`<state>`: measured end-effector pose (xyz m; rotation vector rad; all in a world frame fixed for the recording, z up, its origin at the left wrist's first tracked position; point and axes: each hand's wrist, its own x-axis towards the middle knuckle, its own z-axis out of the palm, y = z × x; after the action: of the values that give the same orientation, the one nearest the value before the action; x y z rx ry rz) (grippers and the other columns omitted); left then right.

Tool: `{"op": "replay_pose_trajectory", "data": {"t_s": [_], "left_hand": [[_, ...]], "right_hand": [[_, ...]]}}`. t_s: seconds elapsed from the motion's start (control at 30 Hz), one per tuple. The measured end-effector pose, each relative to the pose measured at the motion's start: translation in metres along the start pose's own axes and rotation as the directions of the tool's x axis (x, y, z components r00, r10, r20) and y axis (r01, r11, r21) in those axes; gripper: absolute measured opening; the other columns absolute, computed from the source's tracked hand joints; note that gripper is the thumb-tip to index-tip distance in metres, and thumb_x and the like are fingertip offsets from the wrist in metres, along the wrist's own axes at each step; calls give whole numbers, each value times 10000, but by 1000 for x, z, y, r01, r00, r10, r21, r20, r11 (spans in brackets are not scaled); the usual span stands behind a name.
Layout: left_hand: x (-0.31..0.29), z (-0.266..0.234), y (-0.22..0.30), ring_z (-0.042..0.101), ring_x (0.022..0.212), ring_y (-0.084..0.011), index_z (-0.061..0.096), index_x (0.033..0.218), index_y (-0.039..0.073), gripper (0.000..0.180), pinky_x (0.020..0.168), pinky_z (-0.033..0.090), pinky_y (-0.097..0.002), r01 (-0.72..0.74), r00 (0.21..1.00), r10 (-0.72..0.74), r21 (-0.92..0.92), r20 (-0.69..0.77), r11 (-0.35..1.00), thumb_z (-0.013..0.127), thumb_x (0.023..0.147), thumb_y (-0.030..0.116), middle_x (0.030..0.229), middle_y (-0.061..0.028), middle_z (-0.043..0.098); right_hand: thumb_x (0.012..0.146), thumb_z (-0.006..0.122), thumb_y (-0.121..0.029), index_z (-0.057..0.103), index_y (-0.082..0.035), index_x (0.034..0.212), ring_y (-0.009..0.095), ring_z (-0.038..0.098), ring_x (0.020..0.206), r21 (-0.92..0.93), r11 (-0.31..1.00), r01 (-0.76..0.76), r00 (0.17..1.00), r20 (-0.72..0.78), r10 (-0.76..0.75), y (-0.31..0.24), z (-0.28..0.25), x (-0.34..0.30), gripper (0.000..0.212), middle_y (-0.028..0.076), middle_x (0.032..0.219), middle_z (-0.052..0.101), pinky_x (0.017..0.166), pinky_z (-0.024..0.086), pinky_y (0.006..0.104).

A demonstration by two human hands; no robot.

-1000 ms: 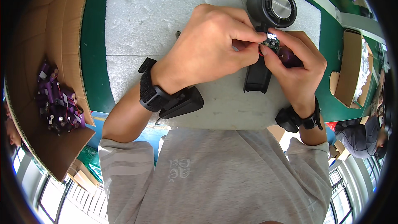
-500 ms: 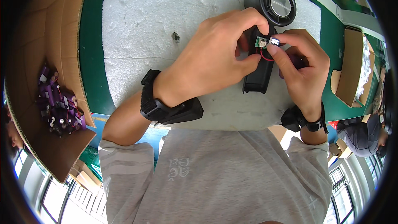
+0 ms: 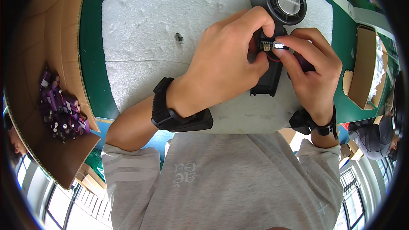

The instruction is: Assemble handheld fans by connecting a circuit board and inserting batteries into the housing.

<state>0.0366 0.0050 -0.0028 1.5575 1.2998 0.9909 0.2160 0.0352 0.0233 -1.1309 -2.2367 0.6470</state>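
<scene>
A black handheld fan (image 3: 289,2) lies on the white foam sheet, its round head at the far end and its open handle (image 3: 266,84) toward me. My left hand (image 3: 226,55) grips the handle, thumb and index finger on either side of a small circuit board (image 3: 266,46). Between the thumb and index finger of my right hand (image 3: 318,66) is the small display (image 3: 279,45), glowing white, at the board's right end. A red wire (image 3: 275,59) loops below it. Under my right fingers a purple battery cell (image 3: 306,64) shows partly; the palm hides the rest.
The white foam sheet (image 3: 145,25) covers much of the green table (image 3: 93,59). At left, a tall cardboard box (image 3: 64,30) holds several purple battery cells (image 3: 61,106). A smaller box (image 3: 360,68) with white packing stands at right. Another person (image 3: 372,138) is beyond it.
The board and display have tilted, and the white glow now looks wider. My left wrist has shifted slightly right. Both hands keep their hold.
</scene>
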Motion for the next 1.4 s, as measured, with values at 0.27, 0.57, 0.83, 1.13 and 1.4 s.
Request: {"op": "replay_pose_trajectory", "data": {"t_s": [0.27,0.57,0.83,1.13,1.4], "left_hand": [[0,4,0,555,539,-119,503,932,68,299,498,441,-255,-13,998,15,44,-54,999,647,692,-38,636,-48,556],[0,6,-2,548,534,-126,502,932,70,298,495,439,-261,-18,997,23,56,-80,998,646,689,-25,631,-49,548],[0,6,-1,550,562,-123,515,938,69,294,518,446,-255,-14,996,18,48,-83,999,646,688,-13,640,-49,547],[9,-17,-11,655,750,-187,669,1029,83,269,688,516,-270,-128,985,136,-76,106,989,649,795,-47,874,-107,653],[15,-23,-6,666,812,-264,733,1024,133,275,720,523,-305,-197,967,178,90,183,976,652,817,-28,995,-149,657]], "right_hand": [[707,775,-1,716,-43,888,154,624,623,3,999,-45,996,-83,45,-5,6,-1,196,74,819,657,511,482,247],[697,789,1,718,-34,878,132,607,589,-21,1000,7,995,-101,-9,-4,7,-1,197,75,793,657,488,464,233],[694,792,3,724,-32,877,130,593,576,-9,1000,-28,995,-94,27,-6,6,-2,198,71,780,650,475,444,235],[709,779,-2,700,-28,879,96,553,545,7,998,-55,995,-78,55,-2,6,-2,189,56,750,626,457,407,226],[736,733,29,565,-42,1139,40,505,641,208,831,-515,816,416,402,-3,-21,6,442,42,924,596,521,350,183]]}}
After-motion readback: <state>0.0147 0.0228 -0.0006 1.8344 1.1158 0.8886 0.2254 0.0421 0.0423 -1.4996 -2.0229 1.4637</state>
